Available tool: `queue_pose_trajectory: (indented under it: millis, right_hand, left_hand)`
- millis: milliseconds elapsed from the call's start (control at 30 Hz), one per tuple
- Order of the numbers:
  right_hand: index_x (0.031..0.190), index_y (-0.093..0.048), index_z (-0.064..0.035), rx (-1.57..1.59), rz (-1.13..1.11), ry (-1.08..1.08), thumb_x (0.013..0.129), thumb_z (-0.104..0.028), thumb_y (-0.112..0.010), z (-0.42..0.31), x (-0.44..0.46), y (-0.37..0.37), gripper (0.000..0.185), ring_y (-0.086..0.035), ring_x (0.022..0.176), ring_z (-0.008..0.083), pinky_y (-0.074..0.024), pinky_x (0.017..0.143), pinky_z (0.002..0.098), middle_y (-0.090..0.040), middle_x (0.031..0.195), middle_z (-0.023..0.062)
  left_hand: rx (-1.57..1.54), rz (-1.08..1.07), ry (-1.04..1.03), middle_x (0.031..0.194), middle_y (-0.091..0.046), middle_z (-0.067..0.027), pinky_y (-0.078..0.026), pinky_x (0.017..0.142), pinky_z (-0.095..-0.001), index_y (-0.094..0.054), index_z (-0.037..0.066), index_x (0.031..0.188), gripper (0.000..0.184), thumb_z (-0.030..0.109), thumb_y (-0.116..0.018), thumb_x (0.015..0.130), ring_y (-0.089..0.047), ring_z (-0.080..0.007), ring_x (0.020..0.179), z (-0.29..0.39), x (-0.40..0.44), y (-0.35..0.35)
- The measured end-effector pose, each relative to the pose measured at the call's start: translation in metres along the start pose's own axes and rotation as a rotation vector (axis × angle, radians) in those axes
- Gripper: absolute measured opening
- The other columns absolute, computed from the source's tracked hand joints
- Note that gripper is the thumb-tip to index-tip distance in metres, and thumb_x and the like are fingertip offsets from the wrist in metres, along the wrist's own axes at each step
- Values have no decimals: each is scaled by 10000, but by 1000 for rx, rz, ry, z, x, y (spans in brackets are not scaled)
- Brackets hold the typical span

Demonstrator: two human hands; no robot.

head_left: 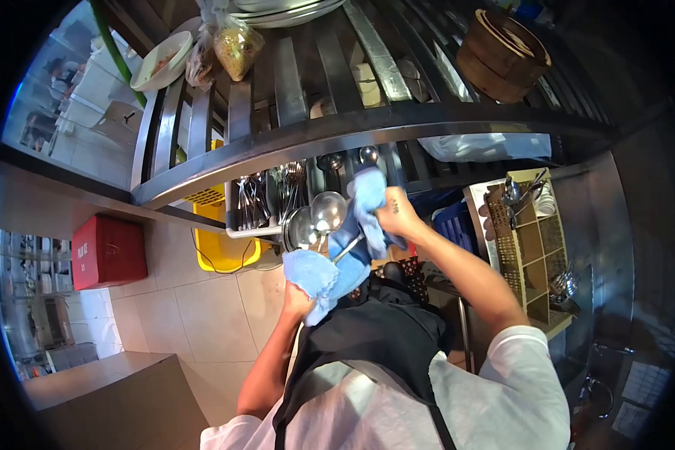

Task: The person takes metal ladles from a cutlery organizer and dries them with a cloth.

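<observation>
Two ladles with shiny round metal bowls, one ladle [328, 211] beside a darker ladle [298, 229], are held in front of my apron. My left hand [298, 300] is closed around a light blue cloth [312, 274] near the bowls; the cloth covers most of its fingers. A thin metal handle runs from there up towards my right hand [399, 215], which grips another part of blue cloth [369, 196]. Whether the two cloth parts are one piece, I cannot tell. Just beyond the ladles, a cutlery tray [240, 233] holds forks and spoons.
A slatted metal shelf [367, 135] spans overhead, bearing a bamboo steamer [502, 56], plates and a bagged food [237, 49]. At right stands a divided utensil rack [534, 270]. A yellow bin [221, 251] and red box [109, 251] are at left.
</observation>
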State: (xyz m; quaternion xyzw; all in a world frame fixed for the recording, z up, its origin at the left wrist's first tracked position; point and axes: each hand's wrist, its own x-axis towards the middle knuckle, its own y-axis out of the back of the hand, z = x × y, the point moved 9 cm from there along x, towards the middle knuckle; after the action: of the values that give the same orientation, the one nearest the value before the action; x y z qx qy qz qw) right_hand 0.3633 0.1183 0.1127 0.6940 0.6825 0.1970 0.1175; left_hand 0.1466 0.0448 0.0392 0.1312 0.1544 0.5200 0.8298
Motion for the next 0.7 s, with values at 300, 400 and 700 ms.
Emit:
queue_pose_trajectory:
  millis: [300, 400, 700]
  right_hand:
    - [943, -514, 11, 1290, 489, -499, 764, -5, -438, 46, -20, -87, 196, -564, 705, 186, -469, 608, 295, -571, 842, 83]
    - [959, -530, 1, 998, 246, -463, 743, -12, -479, 58, -11, -59, 222, -563, 809, 192, -466, 693, 308, -573, 910, 99]
    - [446, -399, -14, 64, -151, -117, 619, 21, -488, 51, 28, -33, 197, -476, 613, 116, -350, 536, 353, -463, 491, 59]
  left_hand:
    - [309, 336, -342, 918, -545, -107, -362, 827, -372, -554, 61, 881, 210, 36, -511, 676, -496, -275, 912, 64, 12, -5]
    - [412, 369, -328, 878, -556, -100, -382, 781, -364, -558, 61, 853, 174, 44, -516, 685, -506, -263, 881, 66, 0, 11]
    - [173, 31, -175, 943, -558, -84, -318, 873, -409, -576, 113, 891, 214, 204, -540, 700, -487, -273, 943, 29, -2, 8]
